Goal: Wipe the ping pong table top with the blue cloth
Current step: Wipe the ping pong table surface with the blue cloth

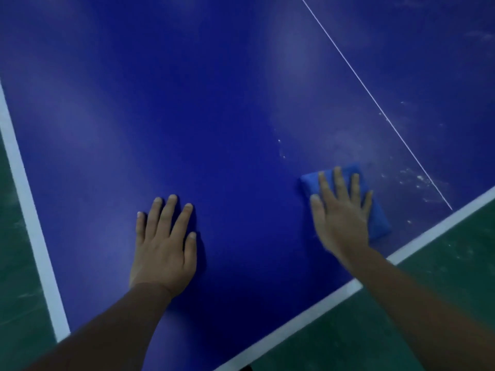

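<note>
Right hand (341,212) flat, fingers spread, pressing folded blue cloth (377,210) onto table top (214,103); left hand (164,245) flat, fingers spread, on bare surface; white dust (417,180) beside cloth.

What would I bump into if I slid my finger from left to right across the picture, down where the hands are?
Green floor → white edge line → left hand → bare blue table top → right hand pressing the blue cloth → white dusty specks
</note>
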### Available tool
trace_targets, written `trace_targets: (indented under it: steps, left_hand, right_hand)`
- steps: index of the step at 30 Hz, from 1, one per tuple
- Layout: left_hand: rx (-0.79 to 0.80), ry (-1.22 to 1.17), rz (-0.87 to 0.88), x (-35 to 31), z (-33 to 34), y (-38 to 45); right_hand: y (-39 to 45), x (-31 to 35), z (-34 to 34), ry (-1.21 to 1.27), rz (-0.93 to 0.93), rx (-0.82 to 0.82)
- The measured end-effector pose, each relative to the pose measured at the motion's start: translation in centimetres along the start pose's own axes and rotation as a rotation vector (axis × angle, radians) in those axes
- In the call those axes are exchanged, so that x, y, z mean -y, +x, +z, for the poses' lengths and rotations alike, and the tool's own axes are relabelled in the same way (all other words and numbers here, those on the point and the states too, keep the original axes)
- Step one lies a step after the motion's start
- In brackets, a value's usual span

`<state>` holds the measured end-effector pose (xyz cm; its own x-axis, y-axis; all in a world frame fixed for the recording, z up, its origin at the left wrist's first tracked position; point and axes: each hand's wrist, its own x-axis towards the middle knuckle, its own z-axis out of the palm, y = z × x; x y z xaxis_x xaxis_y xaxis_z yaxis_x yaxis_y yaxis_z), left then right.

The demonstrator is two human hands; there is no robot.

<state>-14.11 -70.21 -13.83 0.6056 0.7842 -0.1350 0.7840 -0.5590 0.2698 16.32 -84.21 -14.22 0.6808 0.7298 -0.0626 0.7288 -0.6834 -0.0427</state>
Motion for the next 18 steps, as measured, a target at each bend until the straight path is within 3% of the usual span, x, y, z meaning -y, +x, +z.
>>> trace_targets:
  steps: [3, 5, 6, 8, 10, 12, 13, 16, 18]
  left_hand:
    - [-0.015, -0.027, -0.032, 0.0, -0.1, 0.1]
    - [-0.022, -0.031, -0.027, 0.0, -0.1, 0.1]
    - [-0.020, -0.022, -0.019, 0.0, -0.1, 0.2]
    - [-0.003, 0.002, -0.010, 0.0, 0.0, 0.3]
    - [0.011, 0.018, -0.013, 0.1, 0.1, 0.3]
    - [0.020, 0.028, -0.012, 0.2, 0.1, 0.3]
    - [0.020, 0.030, -0.009, 0.1, 0.1, 0.3]
    - [0.010, 0.039, -0.007, 0.1, 0.1, 0.5]
    - [0.000, 0.050, 0.006, 0.1, 0.3, 0.5]
  right_hand:
    - [-3.2, 5.8, 1.5, 0.002, -0.489, -0.013]
    - [-1.0, 9.1, 1.5, 0.010, -0.800, 0.037]
    - [1.9, 10.3, 1.3, -0.010, -0.862, 0.035]
    - [8.7, 11.1, 0.7, -0.048, -0.745, 0.005]
    - [14.8, 10.0, -0.3, -0.047, -0.457, 0.031]
    - [15.5, 10.4, -0.3, -0.010, -0.229, 0.020]
    - [13.8, 11.6, 0.1, -0.019, -0.237, -0.014]
    - [7.4, 15.2, 1.5, 0.015, -0.672, 0.015]
    - [10.0, 14.3, 0.9, -0.008, -0.693, 0.043]
